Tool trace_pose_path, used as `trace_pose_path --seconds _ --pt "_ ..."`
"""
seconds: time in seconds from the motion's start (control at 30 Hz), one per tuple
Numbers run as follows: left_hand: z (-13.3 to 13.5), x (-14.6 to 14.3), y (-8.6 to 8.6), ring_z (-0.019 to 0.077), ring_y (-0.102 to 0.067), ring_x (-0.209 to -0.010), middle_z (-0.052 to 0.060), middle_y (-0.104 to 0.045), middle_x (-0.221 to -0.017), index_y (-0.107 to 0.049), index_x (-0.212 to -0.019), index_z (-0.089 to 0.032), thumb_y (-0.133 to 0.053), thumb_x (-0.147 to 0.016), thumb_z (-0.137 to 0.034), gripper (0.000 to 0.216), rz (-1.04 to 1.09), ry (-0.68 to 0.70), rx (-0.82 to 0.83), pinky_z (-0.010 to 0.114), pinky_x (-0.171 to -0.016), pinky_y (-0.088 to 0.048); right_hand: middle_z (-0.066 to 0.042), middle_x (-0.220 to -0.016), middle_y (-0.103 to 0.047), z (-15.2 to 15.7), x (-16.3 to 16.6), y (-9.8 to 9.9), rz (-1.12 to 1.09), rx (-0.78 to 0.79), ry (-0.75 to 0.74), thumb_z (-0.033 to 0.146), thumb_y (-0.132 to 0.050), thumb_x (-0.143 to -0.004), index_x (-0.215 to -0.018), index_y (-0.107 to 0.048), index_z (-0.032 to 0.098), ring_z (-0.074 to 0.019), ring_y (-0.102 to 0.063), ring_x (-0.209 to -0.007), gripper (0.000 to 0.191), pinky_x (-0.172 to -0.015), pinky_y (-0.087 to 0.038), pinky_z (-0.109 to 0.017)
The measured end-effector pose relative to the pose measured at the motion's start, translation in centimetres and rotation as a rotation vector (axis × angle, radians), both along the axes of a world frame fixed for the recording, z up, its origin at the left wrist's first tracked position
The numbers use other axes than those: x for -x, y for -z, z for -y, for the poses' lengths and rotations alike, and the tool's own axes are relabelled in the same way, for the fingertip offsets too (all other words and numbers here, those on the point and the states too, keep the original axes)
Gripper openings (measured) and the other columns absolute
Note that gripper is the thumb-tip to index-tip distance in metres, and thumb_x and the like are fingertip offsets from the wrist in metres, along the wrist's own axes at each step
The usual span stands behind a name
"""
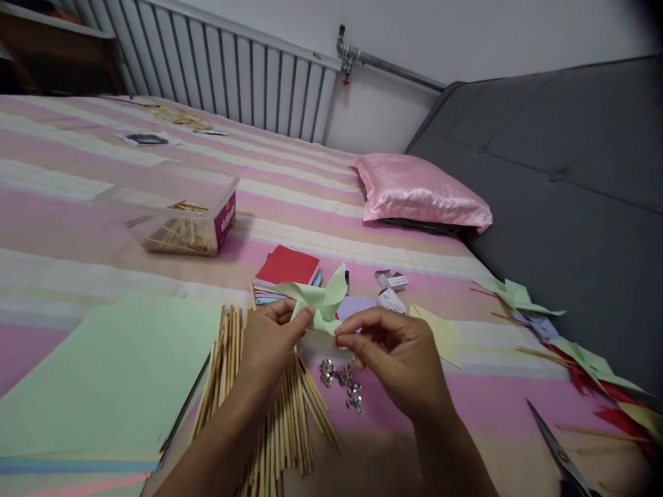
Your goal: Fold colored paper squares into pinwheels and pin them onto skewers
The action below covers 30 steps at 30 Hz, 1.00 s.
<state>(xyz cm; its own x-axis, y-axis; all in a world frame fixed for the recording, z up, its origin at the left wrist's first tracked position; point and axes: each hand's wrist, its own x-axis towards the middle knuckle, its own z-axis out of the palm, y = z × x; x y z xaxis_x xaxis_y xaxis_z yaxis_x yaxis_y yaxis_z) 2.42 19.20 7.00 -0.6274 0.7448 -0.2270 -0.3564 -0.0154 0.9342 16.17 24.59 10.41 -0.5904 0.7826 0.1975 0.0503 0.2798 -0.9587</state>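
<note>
Green pinwheel (321, 301), pinched by left hand (274, 338) and right hand (398, 352), points 1 blade (336, 286) up-right.

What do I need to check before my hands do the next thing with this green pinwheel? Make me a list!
1. Green pinwheel held: ok, the left hand pinches it between thumb and fingers.
2. Right hand gripping it: cannot tell; its fingertips are at the lower right corner.
3. Something pinned through the middle: cannot tell, too small to see.
4. Silver metal pieces nearby: ok, a little pile lies on the striped cover beside the right hand.
5. Sticks nearby: ok, lots lie loose beneath and beside the left arm.
6. Scissors away from your hands: ok, they lie off to the right.
</note>
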Motion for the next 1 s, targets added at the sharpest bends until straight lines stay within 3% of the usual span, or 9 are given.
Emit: trace_pose_path --seconds 0.13,0.23,0.53,1.0 --pt "0.1 -0.5 -0.1 0.006 -0.049 -0.045 -0.004 -0.059 -0.05 -0.063 -0.058 -0.014 -0.071 -0.06 -0.022 0.012 -0.018 0.045 -0.047 0.015 -0.045 -0.035 0.001 -0.069 -0.065 0.2 0.7 0.6 0.008 -0.214 -0.008 0.013 -0.066 -0.073 -0.073 -0.07 0.02 -0.0069 -0.05 -0.053 0.008 -0.049 -0.039 -0.02" --pt "0.1 -0.8 -0.4 0.0054 -0.048 -0.044 -0.005 -0.059 -0.049 -0.062 -0.057 -0.013 -0.072 -0.058 -0.019 0.011 0.035 0.083 -0.059 0.015 -0.045 -0.034 0.001 -0.07 -0.061 -0.2 1.0 1.0 0.026 -0.278 0.043 0.011 -0.066 -0.073 -0.073 -0.071 0.02 -0.0069 -0.048 -0.054 0.01 -0.049 -0.036 -0.02" --pt "0.3 -0.8 -0.7 0.0048 -0.045 -0.043 -0.005 -0.055 -0.047 -0.06 -0.055 -0.013 -0.073 -0.055 -0.019 0.015 0.089 0.143 -0.083 0.016 -0.045 -0.032 0.003 -0.06 -0.047 -0.6 1.0 1.5 0.083 -0.193 0.156 0.02 -0.072 -0.07 -0.072 -0.073 0.025 -0.0094 -0.041 -0.053 0.005 -0.048 -0.033 -0.022" --pt "0.3 -0.7 -0.9 0.0083 -0.051 -0.047 -0.003 -0.061 -0.052 -0.064 -0.057 -0.015 -0.071 -0.056 -0.017 0.007 -0.04 0.144 -0.089 0.018 -0.049 -0.037 0.002 -0.064 -0.049 -0.4 1.1 1.2 0.112 -0.131 0.163 0.029 -0.069 -0.072 -0.072 -0.071 0.022 -0.0092 -0.039 -0.051 0.007 -0.047 -0.032 -0.024"
